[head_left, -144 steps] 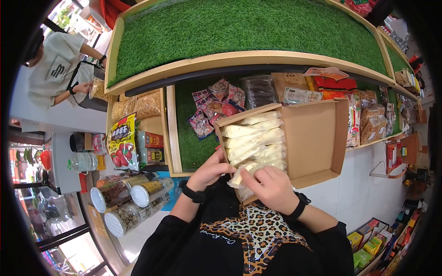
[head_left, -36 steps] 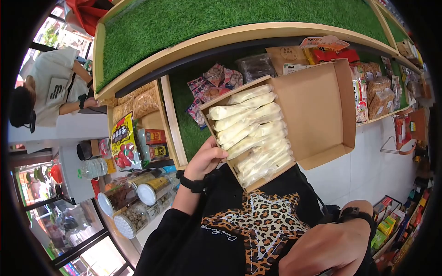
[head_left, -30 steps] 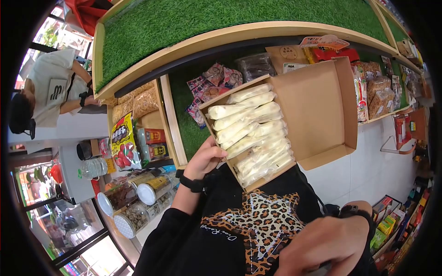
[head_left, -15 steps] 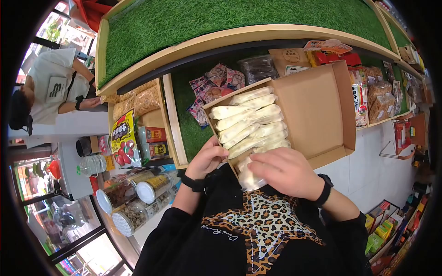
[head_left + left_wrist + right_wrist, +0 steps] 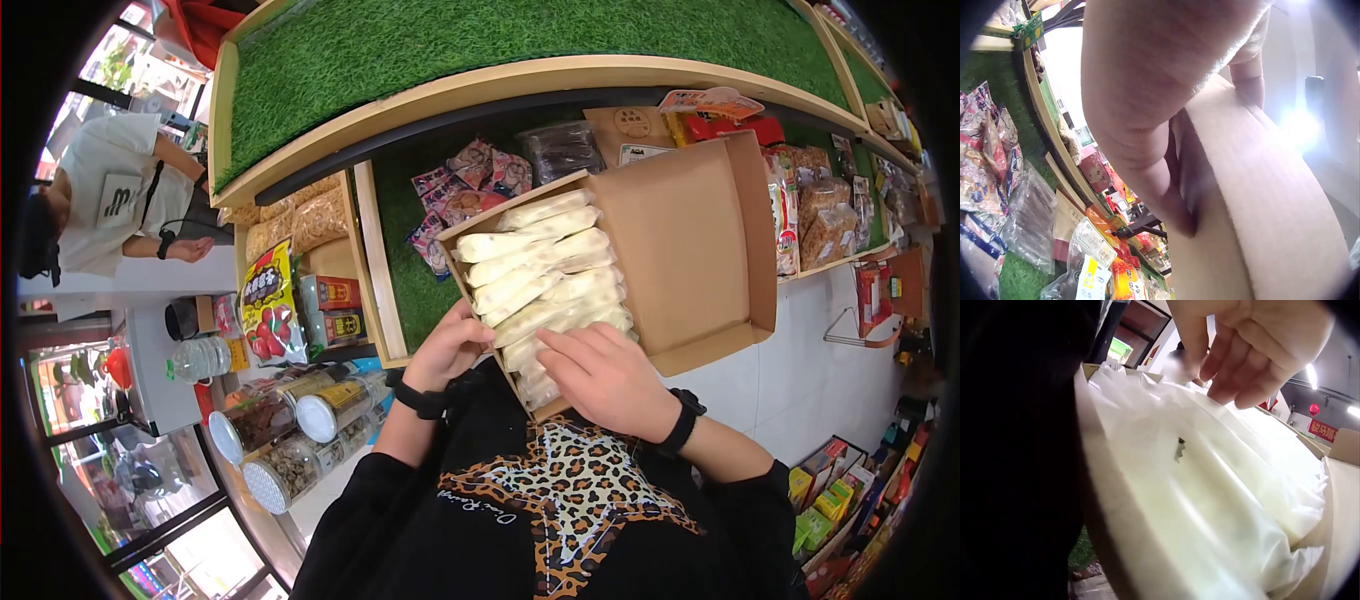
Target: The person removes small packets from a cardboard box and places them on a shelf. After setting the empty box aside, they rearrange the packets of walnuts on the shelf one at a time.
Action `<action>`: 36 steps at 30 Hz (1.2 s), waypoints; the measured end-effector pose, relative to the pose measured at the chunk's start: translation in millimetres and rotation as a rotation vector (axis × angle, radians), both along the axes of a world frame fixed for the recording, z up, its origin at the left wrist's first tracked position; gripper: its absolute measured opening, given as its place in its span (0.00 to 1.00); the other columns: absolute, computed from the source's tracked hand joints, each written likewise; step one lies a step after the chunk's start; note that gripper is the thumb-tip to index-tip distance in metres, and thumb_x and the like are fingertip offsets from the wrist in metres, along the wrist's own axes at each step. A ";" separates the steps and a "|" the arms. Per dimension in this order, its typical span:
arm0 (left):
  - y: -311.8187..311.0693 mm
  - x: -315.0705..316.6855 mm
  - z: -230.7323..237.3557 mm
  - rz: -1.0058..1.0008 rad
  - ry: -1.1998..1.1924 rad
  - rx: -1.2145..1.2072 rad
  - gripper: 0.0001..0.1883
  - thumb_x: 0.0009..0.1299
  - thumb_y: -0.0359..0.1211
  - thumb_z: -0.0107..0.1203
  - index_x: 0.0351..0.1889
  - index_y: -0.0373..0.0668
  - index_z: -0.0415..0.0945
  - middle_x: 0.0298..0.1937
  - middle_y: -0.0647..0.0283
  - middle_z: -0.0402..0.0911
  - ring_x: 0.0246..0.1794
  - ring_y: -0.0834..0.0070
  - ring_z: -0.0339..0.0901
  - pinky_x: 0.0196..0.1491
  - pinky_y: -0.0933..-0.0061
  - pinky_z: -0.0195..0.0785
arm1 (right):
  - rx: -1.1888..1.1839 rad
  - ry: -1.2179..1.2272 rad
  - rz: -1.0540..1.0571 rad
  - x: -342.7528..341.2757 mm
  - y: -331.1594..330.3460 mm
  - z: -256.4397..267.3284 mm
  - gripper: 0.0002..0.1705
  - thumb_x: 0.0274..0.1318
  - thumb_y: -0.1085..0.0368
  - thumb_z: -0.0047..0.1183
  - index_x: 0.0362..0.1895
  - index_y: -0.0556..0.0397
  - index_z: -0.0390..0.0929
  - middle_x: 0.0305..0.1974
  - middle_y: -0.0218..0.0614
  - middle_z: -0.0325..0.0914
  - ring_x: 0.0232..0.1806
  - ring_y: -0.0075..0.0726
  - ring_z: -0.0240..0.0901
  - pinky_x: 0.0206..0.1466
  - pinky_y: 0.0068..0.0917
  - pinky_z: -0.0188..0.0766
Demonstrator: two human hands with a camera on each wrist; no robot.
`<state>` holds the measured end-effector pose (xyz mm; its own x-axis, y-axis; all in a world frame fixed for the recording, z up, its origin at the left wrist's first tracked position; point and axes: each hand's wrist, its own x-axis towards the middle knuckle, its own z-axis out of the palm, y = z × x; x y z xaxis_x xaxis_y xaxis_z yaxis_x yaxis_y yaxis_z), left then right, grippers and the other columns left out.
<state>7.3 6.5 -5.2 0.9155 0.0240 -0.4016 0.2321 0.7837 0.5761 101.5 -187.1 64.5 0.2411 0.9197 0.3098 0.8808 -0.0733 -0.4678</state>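
Right hand [image 5: 605, 375]: fingers extended, close together, resting on wrapped sticks [image 5: 545, 285] inside the carton [image 5: 685, 265], near end. Farther, left hand [image 5: 450, 345]: fingers pinching its left wall. Excess downward pressure could tip it, spilling sticks.

The head view looks forward and down from above the shirt [image 5: 500, 540], wide enough for the open box [image 5: 690, 250] and turf-lined shelf [image 5: 420, 300]. The left wrist view sits right behind the left fingers [image 5: 1147, 169], facing past the box to pink packets [image 5: 982, 162] shared with the head view. The right wrist view faces the right fingers [image 5: 1241, 375], close and low across wrapped packs [image 5: 1197, 500]; all three include the box.
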 end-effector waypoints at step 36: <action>-3.7 -1.2 -3.5 -0.024 -0.010 -0.021 0.34 0.50 0.23 0.49 0.59 0.31 0.55 0.57 0.55 0.66 0.57 0.68 0.65 0.59 0.71 0.56 | -0.162 0.179 -0.369 81.7 11.4 14.2 0.02 0.44 0.68 0.50 0.22 0.49 0.74 0.21 0.32 0.72 0.33 0.40 0.64 0.44 0.33 0.54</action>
<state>6.1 2.9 -8.6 0.9196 -0.0066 -0.3928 0.2459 0.7896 0.5622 183.2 -175.7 78.7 0.5997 0.7949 0.0924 0.6877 -0.4528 -0.5675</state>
